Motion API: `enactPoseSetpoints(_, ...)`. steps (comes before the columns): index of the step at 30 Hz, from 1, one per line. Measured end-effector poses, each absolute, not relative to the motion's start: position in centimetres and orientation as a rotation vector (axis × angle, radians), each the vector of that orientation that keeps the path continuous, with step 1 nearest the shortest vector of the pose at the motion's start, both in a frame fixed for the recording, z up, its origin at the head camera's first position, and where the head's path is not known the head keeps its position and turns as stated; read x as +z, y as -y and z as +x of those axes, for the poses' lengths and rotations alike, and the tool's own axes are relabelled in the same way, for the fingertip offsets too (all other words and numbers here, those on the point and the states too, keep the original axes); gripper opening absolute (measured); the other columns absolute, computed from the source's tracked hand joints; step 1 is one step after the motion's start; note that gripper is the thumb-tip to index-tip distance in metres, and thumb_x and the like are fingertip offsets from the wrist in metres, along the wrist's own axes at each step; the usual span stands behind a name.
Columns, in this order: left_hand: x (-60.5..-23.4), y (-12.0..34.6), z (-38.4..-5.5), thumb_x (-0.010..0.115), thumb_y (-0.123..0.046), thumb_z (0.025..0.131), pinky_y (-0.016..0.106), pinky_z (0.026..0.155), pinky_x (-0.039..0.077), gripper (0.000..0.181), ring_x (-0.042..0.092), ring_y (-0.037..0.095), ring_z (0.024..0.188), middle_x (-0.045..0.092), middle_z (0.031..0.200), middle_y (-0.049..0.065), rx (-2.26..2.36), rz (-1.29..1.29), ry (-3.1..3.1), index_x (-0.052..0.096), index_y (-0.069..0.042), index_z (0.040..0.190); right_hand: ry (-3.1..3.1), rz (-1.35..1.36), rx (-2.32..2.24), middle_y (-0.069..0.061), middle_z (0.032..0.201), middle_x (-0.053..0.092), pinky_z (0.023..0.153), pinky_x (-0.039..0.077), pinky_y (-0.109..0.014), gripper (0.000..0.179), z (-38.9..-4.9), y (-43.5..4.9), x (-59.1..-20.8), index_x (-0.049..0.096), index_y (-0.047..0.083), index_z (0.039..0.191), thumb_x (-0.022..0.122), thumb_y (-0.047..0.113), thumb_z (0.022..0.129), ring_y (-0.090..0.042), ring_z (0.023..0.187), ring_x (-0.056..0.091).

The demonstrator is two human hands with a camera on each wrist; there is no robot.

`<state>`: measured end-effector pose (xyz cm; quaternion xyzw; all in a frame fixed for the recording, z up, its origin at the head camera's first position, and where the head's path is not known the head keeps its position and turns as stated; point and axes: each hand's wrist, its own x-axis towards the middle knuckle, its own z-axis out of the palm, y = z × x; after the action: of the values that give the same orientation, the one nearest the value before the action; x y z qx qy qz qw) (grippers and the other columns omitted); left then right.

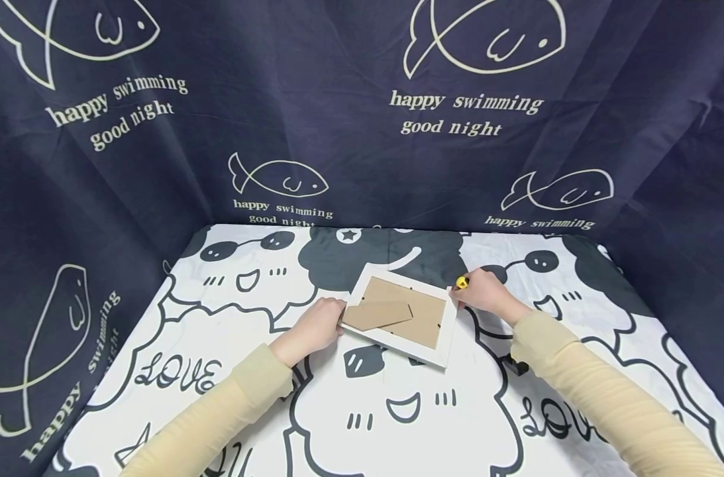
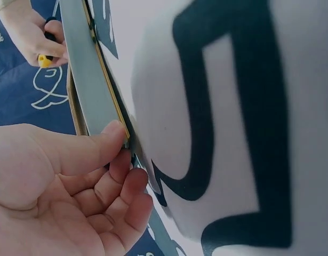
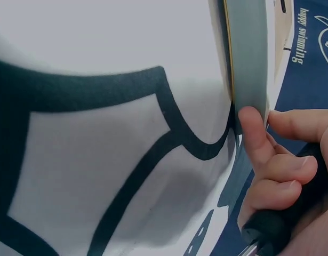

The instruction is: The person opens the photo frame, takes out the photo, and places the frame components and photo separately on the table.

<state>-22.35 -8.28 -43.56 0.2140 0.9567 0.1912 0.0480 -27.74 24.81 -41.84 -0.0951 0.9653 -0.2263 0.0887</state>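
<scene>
A white picture frame (image 1: 448, 321) lies back side up and slanted in the head view, its brown backing board (image 1: 424, 311) and folded stand leg (image 1: 376, 315) showing. Thumb and fingers of my left hand (image 1: 315, 323) pinch its left edge; the left wrist view shows the thumb (image 2: 113, 138) on the frame's side. At the upper right corner, my right hand (image 1: 485, 291) pinches the frame between thumb and index finger. Its other fingers curl round a screwdriver (image 1: 462, 283) with a yellow end and black handle (image 3: 270, 229). Only a little of the metal shaft shows.
Beneath the frame spreads a white cloth (image 1: 236, 411) with black cartoon drawings, covering the table. Dark blue curtains (image 1: 362, 119) with fish prints hang behind and at both sides of the table.
</scene>
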Motion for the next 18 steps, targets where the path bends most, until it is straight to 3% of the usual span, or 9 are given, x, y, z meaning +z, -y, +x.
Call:
enactPoseSetpoints(10,-43.7,8.7,-23.7,0.074,-0.001,0.074,0.037,0.082,0.052,0.027,0.064,0.025,0.090,0.068,0.092,0.010,0.607,0.729,-2.913,0.067,-0.003,0.100,-2.810,-0.140,-0.656,-0.001,0.059,0.068,0.052,0.036,-0.027,0.027,-27.3,-25.2,-42.2,0.068,-0.002,0.087,0.065,0.024,0.084,-0.015,0.057,0.051)
enactPoseSetpoints(18,-43.7,9.1,-24.6,0.076,0.001,0.073,0.043,0.090,0.047,0.029,0.062,0.031,0.097,0.068,0.096,0.012,0.585,0.813,-2.917,0.067,-0.004,0.101,-2.811,-0.131,-0.671,-0.003,0.060,0.069,0.052,0.035,-0.026,0.027,-26.2,-24.9,-42.0,0.069,-0.003,0.088,0.065,0.023,0.082,-0.014,0.056,0.049)
